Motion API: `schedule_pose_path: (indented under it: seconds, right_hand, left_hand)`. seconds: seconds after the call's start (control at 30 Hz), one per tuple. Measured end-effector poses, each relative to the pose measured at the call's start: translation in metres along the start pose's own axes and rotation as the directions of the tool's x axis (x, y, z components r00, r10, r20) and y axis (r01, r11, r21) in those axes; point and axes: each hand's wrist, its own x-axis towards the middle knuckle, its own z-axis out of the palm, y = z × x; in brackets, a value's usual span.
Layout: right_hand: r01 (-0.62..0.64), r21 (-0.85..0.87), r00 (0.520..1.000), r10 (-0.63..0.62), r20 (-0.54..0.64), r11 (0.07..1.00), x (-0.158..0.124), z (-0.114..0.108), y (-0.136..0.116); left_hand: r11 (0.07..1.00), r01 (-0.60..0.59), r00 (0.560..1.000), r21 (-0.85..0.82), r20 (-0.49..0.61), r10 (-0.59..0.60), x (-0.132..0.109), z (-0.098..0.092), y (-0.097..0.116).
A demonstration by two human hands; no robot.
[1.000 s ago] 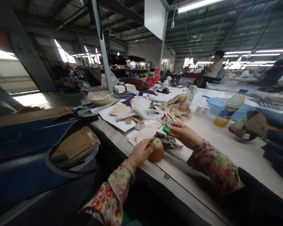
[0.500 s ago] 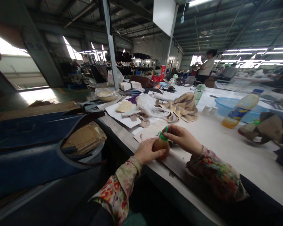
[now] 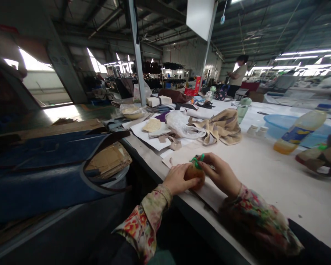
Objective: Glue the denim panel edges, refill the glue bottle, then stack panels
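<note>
A: Where did we log the small amber bottle (image 3: 193, 174)?

B: We logged it on the near edge of the white table (image 3: 264, 176), right between both hands and touching both.

A: What was the left hand (image 3: 178, 179) doing?

B: We saw it wrapped round the bottle's left side, fingers curled and pressed to the body, with the thumb across the front.

A: And the right hand (image 3: 223, 173)?

B: We marked it on the other side. Thumb and forefinger were pinching the green cap (image 3: 196, 162) at the bottle's top, and the other fingers were folded behind it. We couldn't tell if the cap sat tight or loose.

A: Anything else we noted?

B: A tan cloth (image 3: 223, 127) was bunched further up the table, with a clear plastic bag (image 3: 180, 123) just left of it. A big bottle of yellow liquid (image 3: 299, 132) was tilted in front of a blue basin (image 3: 276, 123), well apart from the hands. A person (image 3: 238, 75) was standing at the far end.
</note>
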Motion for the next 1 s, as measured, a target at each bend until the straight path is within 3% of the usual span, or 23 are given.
schedule_pose_path:
  seconds: [0.2,0.43,0.57,0.67,0.73,0.8,0.9,0.97,1.0]
  right_hand:
    - [-0.035,0.266,0.987,-0.008,0.158,0.963,-0.004,-0.001,0.017]
    - [-0.048,0.134,0.934,-0.003,0.358,0.99,-0.008,0.01,0.035]
    - [-0.185,0.255,0.935,0.09,0.342,0.949,-0.007,0.012,0.034]
    - [-0.284,0.387,0.934,0.163,0.317,0.877,-0.005,0.011,0.023]
    - [-0.311,0.471,0.931,0.165,0.327,0.826,-0.005,0.011,0.011]
    - [-0.318,0.532,0.932,0.155,0.328,0.785,-0.006,0.013,-0.002]
    - [-0.291,0.548,0.94,0.129,0.315,0.784,-0.01,0.015,-0.015]
    - [-0.251,0.521,0.934,0.064,0.351,0.816,-0.011,0.012,-0.018]
    - [-0.224,0.507,0.929,0.026,0.368,0.832,-0.011,0.008,-0.017]
  left_hand:
    - [1.0,0.013,0.999,0.021,-0.031,-0.012,-0.012,0.003,0.004]
    - [0.996,0.064,0.989,0.069,-0.139,-0.054,-0.038,0.018,0.006]
    - [0.989,0.125,0.972,-0.075,-0.188,-0.137,-0.052,0.022,0.007]
    - [0.93,0.159,0.932,-0.332,-0.261,-0.253,-0.059,0.023,0.013]
    - [0.823,0.151,0.899,-0.548,-0.27,-0.345,-0.06,0.024,0.023]
    - [0.625,0.103,0.875,-0.774,-0.228,-0.427,-0.058,0.024,0.037]
    - [0.127,0.052,0.881,-0.991,-0.014,-0.472,-0.053,0.021,0.058]
    - [-0.186,0.054,0.861,-0.981,0.14,-0.488,-0.05,0.015,0.068]
    - [-0.293,0.065,0.837,-0.954,0.212,-0.504,-0.049,0.011,0.071]
